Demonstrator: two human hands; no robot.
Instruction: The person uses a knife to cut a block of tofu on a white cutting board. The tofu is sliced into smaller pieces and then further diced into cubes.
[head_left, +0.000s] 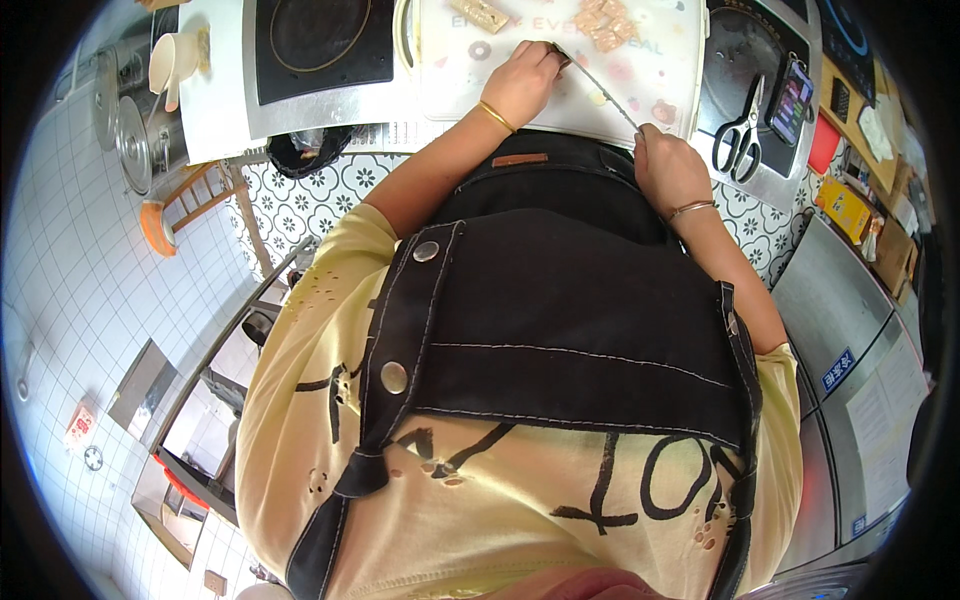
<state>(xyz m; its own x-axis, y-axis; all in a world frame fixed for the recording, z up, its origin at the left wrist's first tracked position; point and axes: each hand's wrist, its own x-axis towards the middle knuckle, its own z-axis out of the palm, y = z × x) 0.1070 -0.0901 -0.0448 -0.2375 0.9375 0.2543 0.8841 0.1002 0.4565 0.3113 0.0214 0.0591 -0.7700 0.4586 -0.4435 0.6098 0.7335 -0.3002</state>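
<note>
A thin metal blade (606, 91), seen nearly edge-on, slants over a white printed cutting board (465, 90). My right hand (673, 169) is closed around its near end at the board's front edge. At the far end my left hand (525, 84) has its fingers bent over a small dark brown thing (559, 57); whether this is food or part of the tool I cannot tell. Past my hands on the board lie a beige, speckled block (480, 13) and a pile of pinkish-brown cut pieces (604, 24).
Black-topped hobs flank the board, one on the left (322, 52) and one on the right (731, 45). Scissors (744, 139) and a lit phone (791, 101) lie on the right one. A cream plastic scoop (172, 64) stands far left. Below the counter hangs a black bag-lined bin (307, 154).
</note>
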